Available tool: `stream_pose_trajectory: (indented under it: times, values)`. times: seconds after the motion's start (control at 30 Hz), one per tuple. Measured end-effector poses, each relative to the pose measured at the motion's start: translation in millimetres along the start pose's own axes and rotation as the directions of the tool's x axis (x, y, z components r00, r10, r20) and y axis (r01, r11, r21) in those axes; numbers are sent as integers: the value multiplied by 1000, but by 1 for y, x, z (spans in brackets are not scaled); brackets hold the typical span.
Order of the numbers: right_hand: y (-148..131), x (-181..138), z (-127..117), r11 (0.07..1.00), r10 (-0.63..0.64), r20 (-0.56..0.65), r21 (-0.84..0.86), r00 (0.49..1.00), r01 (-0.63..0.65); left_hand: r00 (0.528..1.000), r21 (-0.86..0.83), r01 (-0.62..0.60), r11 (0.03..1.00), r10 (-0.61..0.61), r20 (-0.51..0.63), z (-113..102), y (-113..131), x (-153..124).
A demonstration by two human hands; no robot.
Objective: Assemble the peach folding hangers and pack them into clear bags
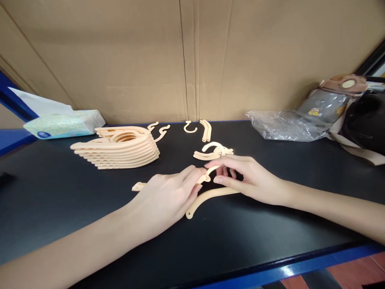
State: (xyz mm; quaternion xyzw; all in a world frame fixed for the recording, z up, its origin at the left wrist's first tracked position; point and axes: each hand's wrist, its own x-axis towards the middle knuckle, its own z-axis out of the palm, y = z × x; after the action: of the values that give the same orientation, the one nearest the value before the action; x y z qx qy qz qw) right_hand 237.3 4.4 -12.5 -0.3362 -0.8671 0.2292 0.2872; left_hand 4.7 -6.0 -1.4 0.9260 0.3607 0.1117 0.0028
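Head view: left hand (171, 194) and right hand (251, 176) both grip a cream hanger piece (205, 178) at centre. Hangers (126, 150) sit stacked at middle left.

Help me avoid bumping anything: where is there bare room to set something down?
Bare tabletop: between right forearm and the blue front edge; between right forearm and plastic bag; between hanger stack and left forearm. Crowded: around left hand, right hand and loose pieces.
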Motion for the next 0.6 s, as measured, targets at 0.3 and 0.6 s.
stream_pose_trajectory:
  times: [0.3,0.6]
  values:
    - [-4,-6,2,865,-282,94,-407,955,295,903,-833,415,366,-278,328,-8,-17,6]
    - [-6,-2,5,876,-260,93,-396,961,276,799,-855,518,36,-378,468,-11,-15,5]
